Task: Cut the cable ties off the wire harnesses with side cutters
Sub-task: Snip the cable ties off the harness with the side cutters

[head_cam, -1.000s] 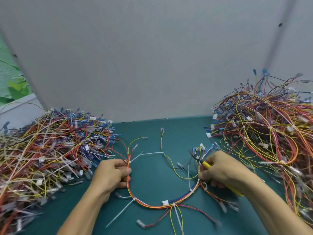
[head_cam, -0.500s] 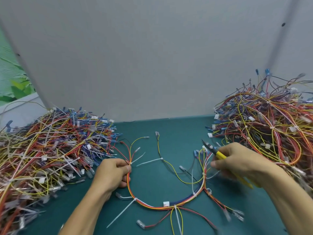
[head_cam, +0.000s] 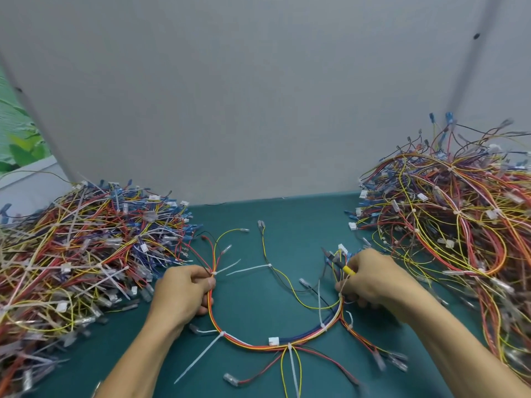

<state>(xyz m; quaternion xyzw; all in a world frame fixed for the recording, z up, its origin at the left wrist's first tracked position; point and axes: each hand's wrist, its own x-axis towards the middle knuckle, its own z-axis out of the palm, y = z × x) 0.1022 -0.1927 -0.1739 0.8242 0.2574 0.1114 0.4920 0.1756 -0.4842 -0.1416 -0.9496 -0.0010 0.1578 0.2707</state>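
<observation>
A wire harness [head_cam: 258, 344] of red, orange, yellow and blue wires lies in a U shape on the green mat [head_cam: 287, 225] between my hands. White cable ties [head_cam: 201, 354] bind it at several points, with long tails sticking out. My left hand [head_cam: 184, 294] grips the harness's left end just below a tie, fingers curled round the bundle. My right hand [head_cam: 373, 282] holds the yellow-handled side cutters [head_cam: 337, 261] at the right end. The dark jaws point up and left, and fingertips of that hand also pinch the bundle.
A large heap of harnesses and cut ties [head_cam: 74, 254] covers the left of the mat. Another heap of harnesses [head_cam: 448, 225] rises on the right. A grey partition [head_cam: 258, 96] stands behind. Loose terminals lie near the front edge.
My right hand with the cutters went up and right half a second ago and has come back down left to the harness's right end. My left hand has kept its grip.
</observation>
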